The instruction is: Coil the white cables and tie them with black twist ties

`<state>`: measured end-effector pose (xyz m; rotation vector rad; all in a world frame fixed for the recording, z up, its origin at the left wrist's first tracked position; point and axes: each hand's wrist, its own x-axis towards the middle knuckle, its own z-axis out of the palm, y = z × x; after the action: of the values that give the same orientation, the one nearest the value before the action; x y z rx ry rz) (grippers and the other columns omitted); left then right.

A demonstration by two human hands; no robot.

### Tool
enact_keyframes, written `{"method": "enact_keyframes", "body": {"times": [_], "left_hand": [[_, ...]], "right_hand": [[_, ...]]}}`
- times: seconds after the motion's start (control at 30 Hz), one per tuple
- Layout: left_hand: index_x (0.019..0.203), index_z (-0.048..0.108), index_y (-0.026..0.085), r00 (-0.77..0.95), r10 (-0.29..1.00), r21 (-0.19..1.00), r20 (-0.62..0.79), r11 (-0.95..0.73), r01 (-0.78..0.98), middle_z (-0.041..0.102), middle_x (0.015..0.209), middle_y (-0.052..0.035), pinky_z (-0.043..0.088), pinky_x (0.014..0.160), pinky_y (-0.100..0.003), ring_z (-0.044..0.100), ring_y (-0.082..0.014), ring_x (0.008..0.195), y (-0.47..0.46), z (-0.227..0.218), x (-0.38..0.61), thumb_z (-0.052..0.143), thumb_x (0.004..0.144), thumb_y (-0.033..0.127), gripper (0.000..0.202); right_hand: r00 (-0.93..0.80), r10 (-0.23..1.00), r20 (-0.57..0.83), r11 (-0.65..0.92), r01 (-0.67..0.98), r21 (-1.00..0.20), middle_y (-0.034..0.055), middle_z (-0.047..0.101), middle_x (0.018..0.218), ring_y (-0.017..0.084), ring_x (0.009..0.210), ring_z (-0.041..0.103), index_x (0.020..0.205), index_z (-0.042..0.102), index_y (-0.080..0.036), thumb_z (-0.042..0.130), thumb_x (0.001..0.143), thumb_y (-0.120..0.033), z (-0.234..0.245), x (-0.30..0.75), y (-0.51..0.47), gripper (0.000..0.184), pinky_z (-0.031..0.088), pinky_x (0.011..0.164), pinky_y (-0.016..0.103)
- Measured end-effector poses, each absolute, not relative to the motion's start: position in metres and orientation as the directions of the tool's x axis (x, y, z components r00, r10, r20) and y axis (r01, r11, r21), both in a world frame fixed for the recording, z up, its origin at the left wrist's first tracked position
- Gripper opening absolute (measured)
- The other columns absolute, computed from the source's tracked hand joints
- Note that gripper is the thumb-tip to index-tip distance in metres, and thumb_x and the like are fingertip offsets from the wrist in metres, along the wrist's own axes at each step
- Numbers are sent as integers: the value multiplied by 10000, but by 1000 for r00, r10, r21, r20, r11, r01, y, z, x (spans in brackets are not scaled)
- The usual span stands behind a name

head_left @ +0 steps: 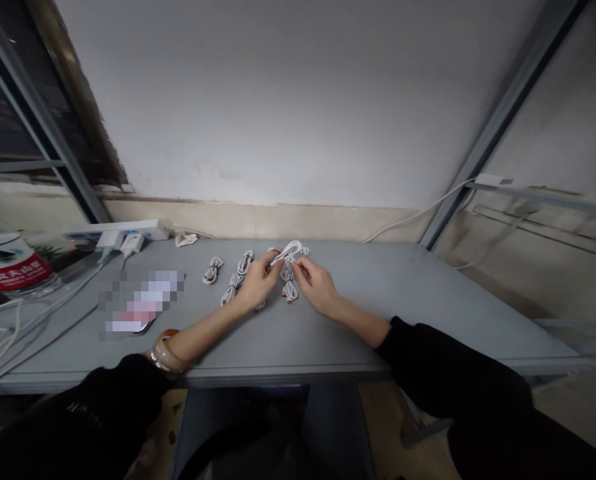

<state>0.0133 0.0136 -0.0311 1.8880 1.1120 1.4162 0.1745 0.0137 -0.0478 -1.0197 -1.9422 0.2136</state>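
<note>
A white cable (292, 249), folded into a loop, is held above the middle of the grey table. My left hand (261, 280) pinches its near end between thumb and fingers. Close beside it, my right hand (316, 283) has its thumb and fingertips pressed together at the cable's lower right side. Under and around my hands lie several coiled white cables: one bundle (289, 287) between the hands, another bundle (232, 289) by my left wrist, one (246, 261) behind that, and one (213, 270) farther left. My left hand partly covers some bundles.
On the left are a power strip (148, 229) with chargers, a large bottle (15, 267) with a red label, a blurred-out flat object (145, 303) and trailing white cords (8, 340). A wall stands behind the table (428, 320); metal posts (498, 127) rise at both sides.
</note>
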Motion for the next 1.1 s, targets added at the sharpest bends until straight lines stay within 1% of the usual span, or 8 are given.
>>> {"method": "enact_keyframes", "body": {"times": [0.17,0.27,0.5,0.67,0.77,0.9,1.0,1.1], "left_hand": [[971,711,146,142,839,793,525,-543,278,718,920,-57,454,755,-264,588,-175,839,10,-23,12,505,849,277,273],[990,731,143,164,858,819,486,-513,255,706,821,-45,456,723,-266,579,-167,771,9,-20,12,514,834,260,292],[1028,726,139,194,922,913,334,-368,176,617,656,-5,355,552,-250,430,-114,564,14,-20,8,547,808,249,304],[917,742,159,327,881,900,341,-406,155,607,660,-15,359,573,-252,444,-121,583,15,-21,7,576,804,304,248],[903,746,192,355,848,860,395,-477,182,633,683,-31,413,647,-275,503,-153,637,14,-23,8,563,824,332,243],[880,728,216,377,774,749,509,-614,248,699,816,-60,450,811,-313,589,-203,820,15,-26,8,526,847,286,216],[891,708,213,428,730,661,533,-675,327,700,870,-69,444,807,-309,602,-201,827,16,-27,7,503,857,242,210],[906,704,211,445,733,651,515,-672,355,698,875,-71,438,803,-310,607,-204,824,14,-26,7,504,854,224,207]], "right_hand": [[-326,639,697,728,549,-411,33,664,828,172,745,606,915,613,-222,469,963,-360,-50,178,18,205,454,689,301],[-385,534,753,801,517,-304,52,676,927,199,882,625,984,621,-224,581,911,-342,-49,181,21,144,493,779,340],[-548,281,788,927,367,-76,77,684,1053,221,1022,606,1173,621,-223,624,893,-273,-38,187,25,284,509,901,432],[-494,288,820,921,377,-96,51,691,908,197,894,611,976,723,-255,556,932,-215,-37,190,28,177,515,823,412],[-392,365,845,882,437,-178,56,696,1001,202,920,610,879,744,-272,633,889,-232,-37,190,27,119,513,823,424],[-326,444,835,859,421,-292,30,718,1111,211,979,616,854,757,-303,659,868,-216,-38,189,25,132,503,880,471],[-310,465,829,857,395,-332,23,749,1040,210,932,638,855,764,-306,658,867,-211,-39,188,24,143,510,866,471],[-291,476,830,855,375,-359,22,763,964,207,880,662,835,769,-305,668,858,-213,-39,187,24,138,517,837,453]]}}
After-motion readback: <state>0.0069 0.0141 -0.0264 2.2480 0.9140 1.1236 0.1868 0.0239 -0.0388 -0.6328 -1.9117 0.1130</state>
